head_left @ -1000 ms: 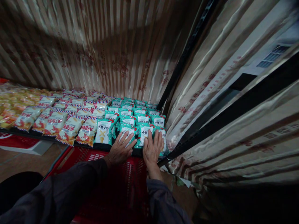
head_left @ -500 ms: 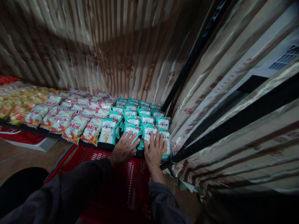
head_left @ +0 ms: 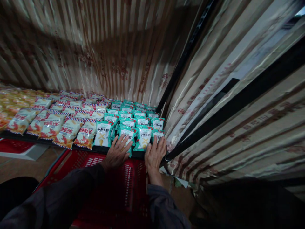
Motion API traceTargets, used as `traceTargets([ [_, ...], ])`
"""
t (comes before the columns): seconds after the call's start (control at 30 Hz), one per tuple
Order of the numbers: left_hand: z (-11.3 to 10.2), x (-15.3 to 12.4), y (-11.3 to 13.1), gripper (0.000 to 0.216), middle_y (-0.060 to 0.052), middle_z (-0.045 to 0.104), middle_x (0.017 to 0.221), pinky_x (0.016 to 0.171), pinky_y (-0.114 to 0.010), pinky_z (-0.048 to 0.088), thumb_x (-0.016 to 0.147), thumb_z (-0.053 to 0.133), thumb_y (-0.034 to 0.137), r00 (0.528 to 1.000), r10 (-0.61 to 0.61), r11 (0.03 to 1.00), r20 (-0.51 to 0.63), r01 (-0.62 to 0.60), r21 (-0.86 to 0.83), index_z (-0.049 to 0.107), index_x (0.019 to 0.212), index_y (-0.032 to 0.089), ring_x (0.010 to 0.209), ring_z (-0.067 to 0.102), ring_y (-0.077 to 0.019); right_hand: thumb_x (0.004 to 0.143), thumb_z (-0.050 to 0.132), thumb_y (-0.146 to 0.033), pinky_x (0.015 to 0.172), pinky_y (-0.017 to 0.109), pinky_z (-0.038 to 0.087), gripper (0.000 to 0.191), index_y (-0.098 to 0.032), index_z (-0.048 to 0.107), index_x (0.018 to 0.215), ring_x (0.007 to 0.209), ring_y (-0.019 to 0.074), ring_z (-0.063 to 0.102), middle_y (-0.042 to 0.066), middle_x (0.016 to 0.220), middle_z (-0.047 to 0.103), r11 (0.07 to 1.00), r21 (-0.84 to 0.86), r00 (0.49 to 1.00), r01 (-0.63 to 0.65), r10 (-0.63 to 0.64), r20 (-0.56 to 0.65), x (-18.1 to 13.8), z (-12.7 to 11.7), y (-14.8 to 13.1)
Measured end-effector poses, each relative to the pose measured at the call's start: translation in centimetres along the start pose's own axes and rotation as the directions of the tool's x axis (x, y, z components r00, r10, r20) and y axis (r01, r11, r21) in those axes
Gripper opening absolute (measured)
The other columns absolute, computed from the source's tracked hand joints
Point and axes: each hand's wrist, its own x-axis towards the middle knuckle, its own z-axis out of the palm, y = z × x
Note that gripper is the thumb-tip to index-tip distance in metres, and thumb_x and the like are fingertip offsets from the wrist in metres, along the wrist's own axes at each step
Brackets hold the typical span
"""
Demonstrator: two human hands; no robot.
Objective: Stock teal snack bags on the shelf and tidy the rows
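Note:
Teal-and-white snack bags [head_left: 144, 137] stand in rows at the right end of a dark shelf [head_left: 103, 150]. My left hand [head_left: 118, 151] lies with spread fingers against the front of one teal bag [head_left: 127, 132]. Over the rightmost front bag [head_left: 158, 133] rests my right hand [head_left: 155, 156], its fingers stretched upward and covering much of the bag. Neither hand is wrapped round anything. One front bag between the hands shows its whole printed face. Left of the teal bags sit rows of white, red and orange snack bags [head_left: 69, 131].
Below the shelf edge is a red plastic basket [head_left: 100, 190] with slotted walls. Yellow packs [head_left: 11, 98] fill the shelf's left part. Striped curtain cloth [head_left: 100, 47] hangs behind and on the right, with black posts [head_left: 177, 73] at the corner. A red-and-white box [head_left: 26, 151] is low at left.
The view has shifted slightly to the right. My right hand has moved off the second front bag from the right to the rightmost one. My left hand stays on its bag.

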Motion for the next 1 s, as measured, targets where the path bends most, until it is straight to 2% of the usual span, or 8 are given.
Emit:
traceTargets([
  [0.13, -0.1, 0.0, 0.1, 0.05, -0.014, 0.045, 0.143, 0.114, -0.052, 0.021, 0.085, 0.056, 0.035, 1.0, 0.004, 1.0, 0.007, -0.004, -0.001, 0.051, 0.132, 0.02, 0.143, 0.021, -0.0304, 0.093, 0.038, -0.031, 0.104, 0.057, 0.035, 0.055, -0.013, 0.031, 0.144, 0.141, 0.0346, 0.022, 0.023, 0.152, 0.022, 0.997, 0.055, 0.996, -0.048, 0.044, 0.073, 0.2, -0.3, 0.7],
  [0.23, 0.1, 0.0, 0.1, 0.05, -0.015, 0.045, 0.143, 0.114, -0.053, 0.021, 0.085, 0.057, 0.035, 1.0, 0.008, 1.0, 0.013, -0.008, 0.003, 0.051, 0.133, 0.02, 0.143, 0.021, -0.0312, 0.091, 0.039, -0.029, 0.104, 0.058, 0.035, 0.055, -0.015, 0.032, 0.144, 0.139, 0.0353, 0.024, 0.021, 0.152, 0.024, 0.995, 0.075, 0.994, -0.059, 0.051, 0.102, 0.3, 0.0, 1.1],
  [0.43, 0.4, 0.0, 0.1, 0.049, -0.016, 0.045, 0.143, 0.112, -0.054, 0.025, 0.085, 0.057, 0.03, 1.0, 0.02, 0.999, -0.009, -0.02, 0.029, 0.051, 0.131, 0.019, 0.142, 0.022, -0.0318, 0.093, 0.033, -0.023, 0.104, 0.054, 0.036, 0.05, -0.014, 0.034, 0.142, 0.137, 0.0313, 0.029, 0.021, 0.149, 0.028, 0.979, 0.183, 0.996, -0.091, 0.09, 0.018, 0.9, 0.8, 1.8],
  [0.6, 0.5, 0.1, 0.1, 0.048, -0.014, 0.046, 0.143, 0.113, -0.053, 0.025, 0.084, 0.058, 0.031, 0.999, 0.031, 0.999, -0.015, -0.03, 0.033, 0.053, 0.13, 0.022, 0.141, 0.025, -0.0311, 0.094, 0.029, -0.026, 0.107, 0.051, 0.034, 0.048, -0.013, 0.036, 0.14, 0.14, 0.0292, 0.025, 0.021, 0.15, 0.025, 0.964, 0.227, 0.989, -0.138, 0.148, -0.024, 1.9, 0.8, 1.7],
  [0.8, 0.5, 0.9, 0.6, 0.047, -0.008, 0.051, 0.14, 0.114, -0.049, 0.021, 0.082, 0.061, 0.034, 0.995, 0.1, 0.994, -0.031, -0.099, 0.045, 0.055, 0.128, 0.03, 0.137, 0.034, -0.027, 0.095, 0.026, -0.029, 0.106, 0.056, 0.032, 0.047, -0.017, 0.044, 0.137, 0.14, 0.0306, 0.024, 0.019, 0.149, 0.027, 0.958, 0.223, 0.983, -0.182, 0.182, 0.023, 2.0, 2.0, 0.8],
  [1.0, 0.2, 1.8, 1.0, 0.042, -0.005, 0.054, 0.137, 0.113, -0.047, 0.022, 0.084, 0.059, 0.039, 0.989, 0.15, 0.988, -0.017, -0.15, 0.025, 0.057, 0.125, 0.03, 0.135, 0.038, -0.0261, 0.096, 0.026, -0.031, 0.107, 0.057, 0.03, 0.048, -0.017, 0.039, 0.14, 0.142, 0.0315, 0.017, 0.019, 0.152, 0.021, 0.962, 0.203, 0.983, -0.181, 0.17, 0.069, 2.1, 2.2, 0.9],
])
